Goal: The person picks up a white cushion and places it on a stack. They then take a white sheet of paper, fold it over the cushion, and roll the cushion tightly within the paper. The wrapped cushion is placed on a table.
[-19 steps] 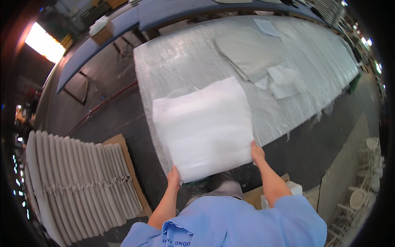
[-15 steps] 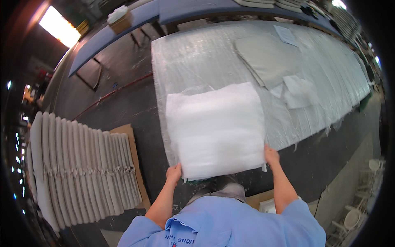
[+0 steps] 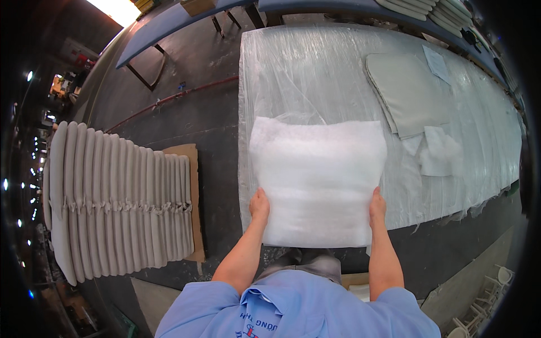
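A white, fluffy sheet of padding (image 3: 321,180) lies before me at the near edge of the plastic-covered table (image 3: 304,67), its lower end toward my body. My left hand (image 3: 260,206) grips its left side, with the fingers tucked out of sight at the edge. On the opposite side my right hand (image 3: 377,207) is closed on the right edge, thumb pointing away from me. Beyond the sheet, to the right, rests a stack of beige fabric pieces (image 3: 408,93). Nearer to me than that stack are white padding scraps (image 3: 441,152).
On the left, several grey cushions (image 3: 121,197) stand in a row against a cardboard sheet (image 3: 194,208). A blue-topped table (image 3: 163,34) runs along the back, with more cushions (image 3: 408,8) stacked on it. White chair frames (image 3: 479,307) are at the lower right.
Both hands have shifted farther up the sides of the padding. The view has turned, so the table and cushions appear shifted to the right.
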`<state>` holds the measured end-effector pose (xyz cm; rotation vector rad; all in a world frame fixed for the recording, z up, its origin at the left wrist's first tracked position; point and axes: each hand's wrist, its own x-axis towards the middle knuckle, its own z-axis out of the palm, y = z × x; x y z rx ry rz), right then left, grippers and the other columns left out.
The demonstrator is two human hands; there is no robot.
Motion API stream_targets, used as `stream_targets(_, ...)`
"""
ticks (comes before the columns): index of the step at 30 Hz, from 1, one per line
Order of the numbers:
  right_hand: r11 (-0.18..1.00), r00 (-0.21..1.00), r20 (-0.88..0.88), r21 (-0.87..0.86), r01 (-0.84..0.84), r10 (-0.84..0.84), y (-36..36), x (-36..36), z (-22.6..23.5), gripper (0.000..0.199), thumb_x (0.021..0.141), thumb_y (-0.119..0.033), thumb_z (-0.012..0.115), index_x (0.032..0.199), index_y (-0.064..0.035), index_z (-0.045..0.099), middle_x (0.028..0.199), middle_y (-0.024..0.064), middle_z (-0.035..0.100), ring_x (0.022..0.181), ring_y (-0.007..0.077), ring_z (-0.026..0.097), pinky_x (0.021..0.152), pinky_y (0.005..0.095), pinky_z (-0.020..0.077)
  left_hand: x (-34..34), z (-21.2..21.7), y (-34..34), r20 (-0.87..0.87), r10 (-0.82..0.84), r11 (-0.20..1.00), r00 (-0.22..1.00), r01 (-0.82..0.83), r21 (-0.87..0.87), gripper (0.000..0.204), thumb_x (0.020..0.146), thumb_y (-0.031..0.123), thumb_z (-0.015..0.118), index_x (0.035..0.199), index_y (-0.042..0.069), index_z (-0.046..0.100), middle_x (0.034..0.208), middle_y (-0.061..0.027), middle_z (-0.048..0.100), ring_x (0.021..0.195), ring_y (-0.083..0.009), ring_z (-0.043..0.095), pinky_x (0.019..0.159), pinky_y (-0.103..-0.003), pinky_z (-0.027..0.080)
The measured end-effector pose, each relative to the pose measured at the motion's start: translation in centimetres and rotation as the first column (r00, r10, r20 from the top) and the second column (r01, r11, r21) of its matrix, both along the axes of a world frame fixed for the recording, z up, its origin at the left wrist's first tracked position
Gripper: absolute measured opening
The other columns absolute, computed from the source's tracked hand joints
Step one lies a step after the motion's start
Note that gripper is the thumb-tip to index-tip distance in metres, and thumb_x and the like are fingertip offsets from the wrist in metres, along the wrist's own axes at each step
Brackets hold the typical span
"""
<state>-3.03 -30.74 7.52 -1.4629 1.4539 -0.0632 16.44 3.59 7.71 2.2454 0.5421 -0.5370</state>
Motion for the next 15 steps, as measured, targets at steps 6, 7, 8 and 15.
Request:
stream_targets(6,0.998,0.995,-0.091,0.041,0.049,-0.045,-1.5,1.9,-2.5,0.083,0.103,-0.067,0.038,0.128,0.0081,0.066,0.129,0.0288,0.066,0.124,0.0433,0.060,0.102,0.0449,0.0459,1.9,-1.3,-0.3,-0.151,0.366,0.889,0.918,-0.393,-0.233,0.069,0.105,0.056,0.041,0.129,-0.004,0.065,0.129,-0.0273,0.066,0.127,-0.0443,0.057,0.105,-0.047,0.045)
stream_targets(7,0.998,0.996,-0.081,0.057,0.040,-0.036,-1.7,1.7,-2.6,0.084,0.103,-0.067,0.037,0.129,0.0082,0.065,0.130,0.0290,0.066,0.124,0.0448,0.059,0.103,0.0456,0.0456,1.8,-1.0,0.1,-0.142,0.333,0.882,0.932,-0.361,-0.303,0.066,0.103,0.057,0.045,0.127,-0.001,0.068,0.124,-0.0268,0.068,0.121,-0.0425,0.062,0.101,-0.044,0.048)
stream_targets(8,0.999,0.992,-0.122,0.028,-0.030,0.033,-2.3,1.2,-2.5,0.084,0.103,-0.067,0.037,0.128,0.0077,0.066,0.129,0.0287,0.066,0.124,0.0444,0.060,0.102,0.0459,0.0457,2.4,-0.7,0.6,-0.120,0.192,0.965,0.974,-0.210,-0.158,0.064,0.103,0.055,0.047,0.125,-0.001,0.069,0.121,-0.0259,0.069,0.117,-0.0410,0.064,0.099,-0.043,0.049)
stream_targets(15,0.981,0.981,-0.068,-0.053,-0.184,0.181,-7.5,2.0,2.1,0.069,0.106,-0.056,0.043,0.129,0.0053,0.064,0.127,0.0186,0.067,0.116,0.0294,0.062,0.099,0.0392,0.0468,5.8,2.6,1.5,0.253,-0.061,0.997,0.966,0.046,0.063,0.042,0.101,0.038,0.060,0.115,0.000,0.071,0.112,-0.0140,0.074,0.106,-0.0225,0.068,0.090,-0.036,0.052)
